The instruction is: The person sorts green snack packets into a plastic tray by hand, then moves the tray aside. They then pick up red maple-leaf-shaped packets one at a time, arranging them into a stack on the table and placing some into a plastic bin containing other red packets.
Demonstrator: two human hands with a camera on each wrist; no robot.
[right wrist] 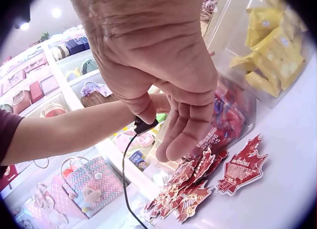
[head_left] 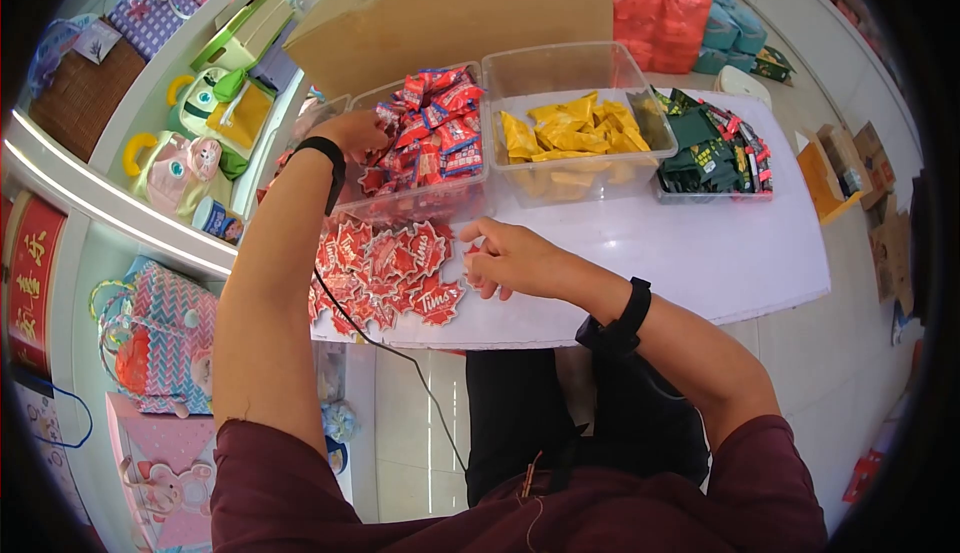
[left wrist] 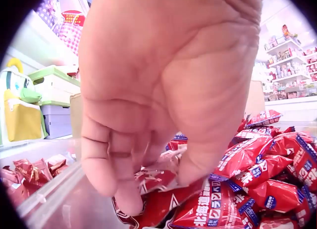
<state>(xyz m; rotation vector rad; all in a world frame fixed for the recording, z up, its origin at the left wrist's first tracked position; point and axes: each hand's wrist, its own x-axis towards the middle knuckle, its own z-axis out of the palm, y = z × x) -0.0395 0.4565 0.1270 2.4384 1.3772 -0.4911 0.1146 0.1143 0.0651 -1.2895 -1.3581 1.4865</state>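
My left hand (head_left: 355, 136) reaches into a clear plastic bin (head_left: 440, 200) of red snack packets (head_left: 440, 123). In the left wrist view, its thumb and bent fingers close around a red packet (left wrist: 153, 206) at the bin's side. My right hand (head_left: 515, 258) hovers over the white table (head_left: 640, 253), fingers loosely bent and holding nothing. Just left of it lies a pile of red maple-leaf-shaped cards (head_left: 385, 268) printed "Tims". One leaf card (right wrist: 242, 167) sits slightly apart from that pile in the right wrist view.
A second clear bin (head_left: 570, 178) holds yellow packets (head_left: 580, 128); right of it, a shallow tray (head_left: 715, 195) carries dark green packets (head_left: 700, 143). Behind the bins stands a large cardboard box (head_left: 450, 23). A black cable (head_left: 400, 353) hangs over the table's front edge. Shelves with bags line the left.
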